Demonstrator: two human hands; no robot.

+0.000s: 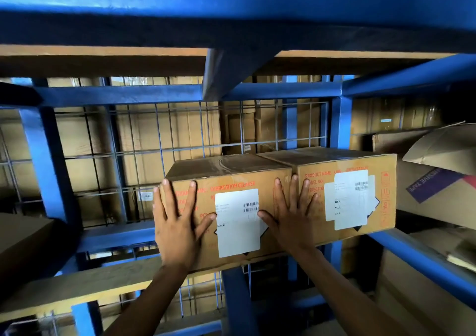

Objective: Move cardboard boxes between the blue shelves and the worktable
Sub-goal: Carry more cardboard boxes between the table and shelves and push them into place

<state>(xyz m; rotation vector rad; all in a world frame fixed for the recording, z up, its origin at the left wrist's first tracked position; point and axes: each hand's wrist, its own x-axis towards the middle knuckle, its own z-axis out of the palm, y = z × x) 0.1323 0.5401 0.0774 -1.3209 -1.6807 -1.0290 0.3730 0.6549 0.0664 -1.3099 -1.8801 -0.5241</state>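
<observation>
Two bare forearms rose from the lower edge of the view, each ending in a bare hand: the left hand (177, 222) and the right hand (291, 214). No sleeves covered the forearms (cut off below by the frame edge), and the fingers and wrists were unadorned.

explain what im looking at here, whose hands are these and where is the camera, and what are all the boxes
There is no machine here. The one picture comes from a camera worn on a person's head, looking forward at their own two bare hands. The left hand and the right hand both press flat, fingers spread, against the front of a cardboard box with a white label. Nothing is gripped; the palms just lie on it. A second, similar box sits right beside it, touching. Both rest on a blue metal shelf with a wire mesh back. Further right lies an opened carton with loose flaps.
</observation>
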